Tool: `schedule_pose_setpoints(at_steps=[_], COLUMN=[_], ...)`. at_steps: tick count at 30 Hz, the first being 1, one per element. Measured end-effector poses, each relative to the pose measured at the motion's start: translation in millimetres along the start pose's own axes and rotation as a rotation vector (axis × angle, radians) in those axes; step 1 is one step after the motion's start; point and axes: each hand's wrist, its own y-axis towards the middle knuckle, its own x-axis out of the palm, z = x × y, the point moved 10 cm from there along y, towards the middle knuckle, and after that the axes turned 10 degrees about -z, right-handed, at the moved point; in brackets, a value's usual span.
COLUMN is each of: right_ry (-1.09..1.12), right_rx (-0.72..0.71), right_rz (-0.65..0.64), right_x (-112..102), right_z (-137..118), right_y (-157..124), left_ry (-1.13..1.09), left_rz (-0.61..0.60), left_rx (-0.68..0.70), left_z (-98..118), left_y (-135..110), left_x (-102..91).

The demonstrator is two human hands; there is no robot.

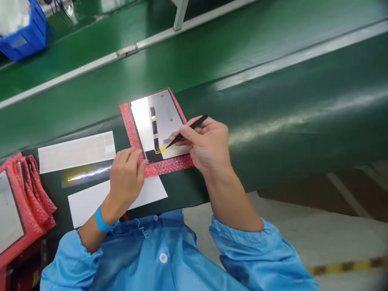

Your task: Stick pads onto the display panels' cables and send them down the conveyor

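A display panel with a mirror-like back lies on a pink bubble-wrap sheet. A dark flex cable runs across it to a yellow tape piece near its lower edge. My right hand is closed around slim black tweezers, whose tip is at the yellow tape. At the panel's lower left corner rests my left hand, its fingers loosely bent and the thumb apart, with nothing visible in it. The undersides of its fingertips are hidden.
Left of the panel lie a white label sheet, a clear yellowish film strip and a white paper. Further left, pink bubble-wrap pouches sit beside another panel. A blue bin stands at the back left.
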Motion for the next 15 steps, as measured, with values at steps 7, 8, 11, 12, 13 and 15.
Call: schedule_pose_setpoints(at_steps=[7, 8, 11, 12, 13, 15], right_ry=[-0.156, -0.171, -0.22, -0.239, -0.26, -0.299], right_rx=[0.062, 0.075, 0.09, 0.087, 0.081, 0.064], right_rz=[-0.123, -0.121, -0.098, -0.092, -0.086, -0.086], right_x=[13.3, 11.6, 6.8, 6.1, 6.0, 7.4], right_z=[17.7, 20.0, 19.9, 17.7, 14.9, 8.8], right_y=[-6.1, -7.3, -9.5, -9.8, -10.0, -10.1], left_ry=[0.429, 0.426, 0.408, 0.402, 0.398, 0.398], left_rz=[0.056, 0.064, 0.077, 0.076, 0.071, 0.051], left_rx=[0.474, 0.481, 0.502, 0.508, 0.511, 0.506], left_z=[9.9, 9.0, 13.5, 15.9, 18.1, 20.2], left_y=[-11.6, -14.2, -19.4, -19.9, -20.0, -18.9], left_x=[41.5, 42.3, 40.6, 39.6, 39.0, 39.2])
